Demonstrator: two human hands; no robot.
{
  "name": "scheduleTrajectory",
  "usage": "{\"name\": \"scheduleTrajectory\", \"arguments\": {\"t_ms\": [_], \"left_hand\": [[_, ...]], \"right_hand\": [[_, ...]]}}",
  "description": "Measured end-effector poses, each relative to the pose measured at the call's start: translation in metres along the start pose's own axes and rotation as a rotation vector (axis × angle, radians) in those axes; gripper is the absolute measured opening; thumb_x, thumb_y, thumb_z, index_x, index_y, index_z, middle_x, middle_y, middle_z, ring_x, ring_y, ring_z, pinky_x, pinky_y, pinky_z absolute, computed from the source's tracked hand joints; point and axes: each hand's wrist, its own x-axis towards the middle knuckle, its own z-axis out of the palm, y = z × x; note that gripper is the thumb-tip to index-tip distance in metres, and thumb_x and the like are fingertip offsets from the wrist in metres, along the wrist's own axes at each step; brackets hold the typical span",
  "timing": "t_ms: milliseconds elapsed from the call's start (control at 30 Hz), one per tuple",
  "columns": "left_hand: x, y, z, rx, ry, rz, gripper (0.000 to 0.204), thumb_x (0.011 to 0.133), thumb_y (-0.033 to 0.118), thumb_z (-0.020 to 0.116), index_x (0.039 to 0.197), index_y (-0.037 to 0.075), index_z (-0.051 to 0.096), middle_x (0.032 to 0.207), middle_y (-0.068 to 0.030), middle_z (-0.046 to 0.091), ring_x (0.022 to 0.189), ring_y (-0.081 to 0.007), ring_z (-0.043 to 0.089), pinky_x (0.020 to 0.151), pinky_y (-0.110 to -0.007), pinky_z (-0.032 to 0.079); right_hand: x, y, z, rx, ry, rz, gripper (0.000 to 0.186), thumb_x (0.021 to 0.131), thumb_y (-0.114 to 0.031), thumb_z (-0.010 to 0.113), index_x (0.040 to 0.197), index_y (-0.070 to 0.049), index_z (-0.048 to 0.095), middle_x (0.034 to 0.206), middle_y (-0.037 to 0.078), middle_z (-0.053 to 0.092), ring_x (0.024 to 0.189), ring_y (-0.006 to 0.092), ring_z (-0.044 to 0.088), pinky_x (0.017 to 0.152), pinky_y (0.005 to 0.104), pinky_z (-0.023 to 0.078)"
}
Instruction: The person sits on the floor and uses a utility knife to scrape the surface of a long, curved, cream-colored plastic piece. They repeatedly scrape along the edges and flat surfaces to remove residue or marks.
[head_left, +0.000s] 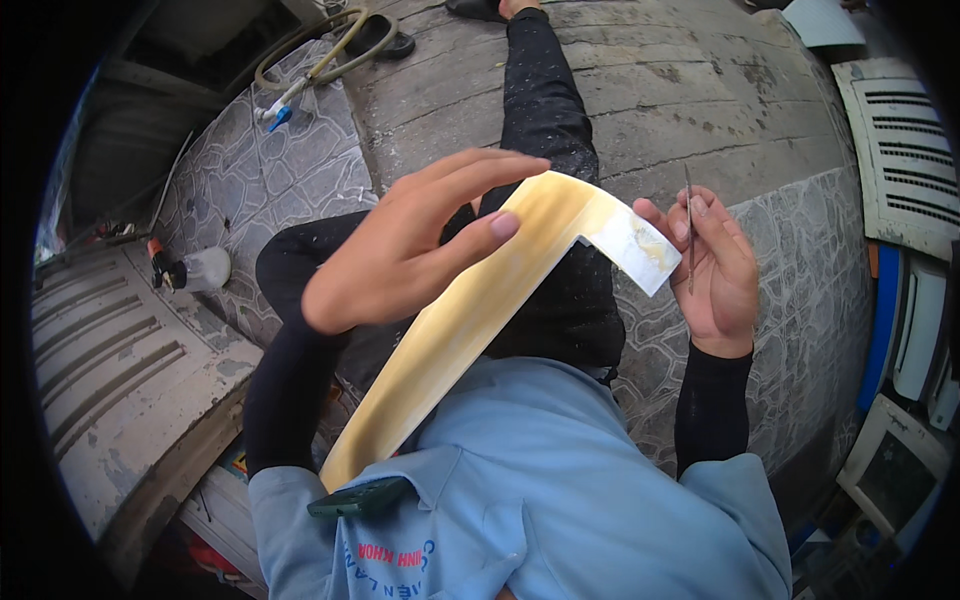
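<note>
A long yellowed plastic strip (pixel 470 310) ran up from the chest, its lower end hidden behind a dark phone (pixel 360 497). The left hand (pixel 400 250) pinched its bend to steady it, while the right hand (pixel 715 270) gripped a thin metal tool (pixel 689 230) against the strip's white tip; the tool's kind was unclear.

my left hand (pixel 400 245) holds a long yellowed plastic strip (pixel 470 320) near its bend, thumb on the face and fingers spread over the top edge. the strip runs from my chest up to the bend, then turns down to a whiter end (pixel 640 250). my right hand (pixel 715 265) touches that end and pinches a thin metal tool (pixel 688 225) upright. a dark phone (pixel 360 497) sits in my shirt pocket. my legs stretch over stone paving (pixel 260 180). a hose (pixel 310 50) lies at upper left, a spray bottle (pixel 200 268) at left, white vented panels (pixel 900 150) at right.
</note>
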Motion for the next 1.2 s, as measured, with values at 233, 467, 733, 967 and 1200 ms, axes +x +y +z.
{"name": "scheduleTrajectory", "arguments": {"t_ms": [233,467,733,967,1200], "left_hand": [[0.11,-0.067,0.101,-0.342,-0.277,-0.018,0.039,0.112,0.029,0.054,0.098,-0.002,0.074,0.074,-0.0082,0.067,0.07,-0.0158,0.064,0.07,-0.034,0.051],[0.103,-0.087,0.13,-0.372,-0.185,-0.029,0.04,0.107,0.025,0.051,0.09,-0.003,0.074,0.074,-0.0139,0.07,0.068,-0.0231,0.066,0.07,-0.037,0.053],[0.104,-0.09,0.125,-0.337,-0.172,-0.02,0.043,0.103,0.028,0.052,0.094,-0.001,0.081,0.078,-0.0192,0.074,0.07,-0.0328,0.071,0.071,-0.042,0.055],[0.112,-0.098,0.118,-0.391,-0.295,0.028,0.04,0.095,0.022,0.049,0.089,-0.01,0.072,0.076,-0.0206,0.069,0.069,-0.0283,0.067,0.071,-0.039,0.054],[0.119,-0.109,0.12,-0.438,-0.301,0.083,0.039,0.093,0.022,0.051,0.087,-0.005,0.078,0.071,-0.0183,0.07,0.062,-0.0248,0.066,0.067,-0.037,0.053]], "right_hand": [[-0.028,-0.015,-0.023,-0.149,0.128,0.025,0.017,0.116,-0.015,0.055,0.126,-0.003,0.06,0.093,0.007,0.065,0.123,0.0367,0.074,0.094,0.0387,0.064],[-0.027,-0.04,-0.011,-0.784,0.132,-0.03,0.019,0.106,-0.002,0.066,0.124,0.004,0.067,0.111,0.01,0.075,0.102,0.0148,0.072,0.094,0.0297,0.058],[0.015,-0.055,-0.012,-1.101,-0.143,0.13,0.021,0.1,-0.001,0.076,0.119,0.005,0.077,0.108,0.009,0.078,0.098,0.0129,0.073,0.088,0.0282,0.058],[0.045,-0.049,-0.033,-0.851,-0.285,0.311,0.016,0.1,-0.005,0.078,0.114,0.002,0.081,0.106,0.007,0.079,0.099,0.0119,0.072,0.09,0.0278,0.058],[0.067,-0.039,-0.052,-0.709,-0.43,0.361,0.015,0.094,-0.001,0.081,0.108,0.003,0.082,0.101,0.008,0.073,0.095,0.0142,0.068,0.084,0.0283,0.053]]}}
